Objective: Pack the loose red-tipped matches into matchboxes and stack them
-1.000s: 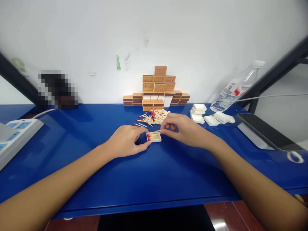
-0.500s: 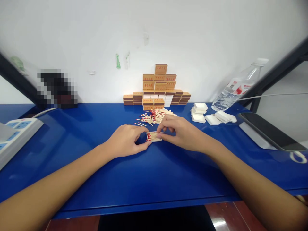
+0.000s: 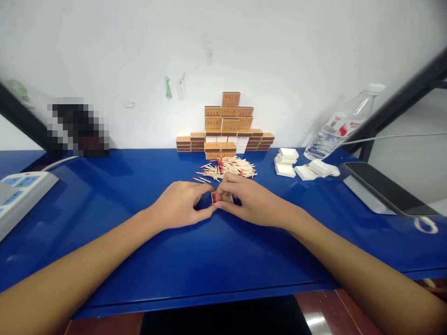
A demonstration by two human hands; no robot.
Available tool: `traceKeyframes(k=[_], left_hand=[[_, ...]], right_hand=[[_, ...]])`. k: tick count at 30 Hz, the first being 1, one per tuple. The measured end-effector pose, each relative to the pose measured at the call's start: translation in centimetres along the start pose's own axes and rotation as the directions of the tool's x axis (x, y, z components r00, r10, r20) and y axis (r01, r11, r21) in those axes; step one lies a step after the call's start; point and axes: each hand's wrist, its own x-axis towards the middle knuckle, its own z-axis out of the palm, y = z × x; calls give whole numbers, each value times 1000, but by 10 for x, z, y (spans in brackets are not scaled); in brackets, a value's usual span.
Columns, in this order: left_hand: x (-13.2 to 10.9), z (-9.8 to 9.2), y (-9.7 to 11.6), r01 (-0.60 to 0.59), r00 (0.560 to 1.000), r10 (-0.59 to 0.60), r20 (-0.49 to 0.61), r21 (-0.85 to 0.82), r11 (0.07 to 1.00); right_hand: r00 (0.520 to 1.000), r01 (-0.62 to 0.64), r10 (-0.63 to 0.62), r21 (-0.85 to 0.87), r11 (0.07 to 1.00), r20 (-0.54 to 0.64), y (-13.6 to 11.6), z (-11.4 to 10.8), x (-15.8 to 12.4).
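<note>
A small white matchbox tray (image 3: 229, 198) lies on the blue table, with red-headed matches inside. My left hand (image 3: 181, 204) grips the tray's left end between thumb and forefinger. My right hand (image 3: 251, 200) is closed over the tray, its thumb at the near edge and curled fingers among the matches. Those fingers hide part of the contents, so I cannot tell whether a single match is pinched there. Just beyond the hands is a loose pile of matches (image 3: 237, 166), a few lying apart at its left.
Stacked brown matchboxes (image 3: 230, 124) stand against the wall. White empty trays (image 3: 286, 163) lie to the right, near a tilted water bottle (image 3: 324, 139) and a phone (image 3: 387, 188). At far left sits a power strip (image 3: 28, 200); a blurred dark object (image 3: 82, 128) is behind it.
My right hand has shifted left along the tray, from its right end to over its middle and left part. My left hand keeps its hold. The view has turned slightly.
</note>
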Motion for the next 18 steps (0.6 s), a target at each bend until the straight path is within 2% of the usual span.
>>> traceKeyframes(k=[11, 18], left_hand=[[-1, 1, 0, -2, 1000, 2, -14, 5, 1000], [-1, 1, 0, 1, 1000, -1, 7, -4, 1000]], right_hand=[[999, -34, 35, -47, 998, 33, 5, -4, -2], [998, -18, 18, -2, 1000, 67, 3, -3, -2]])
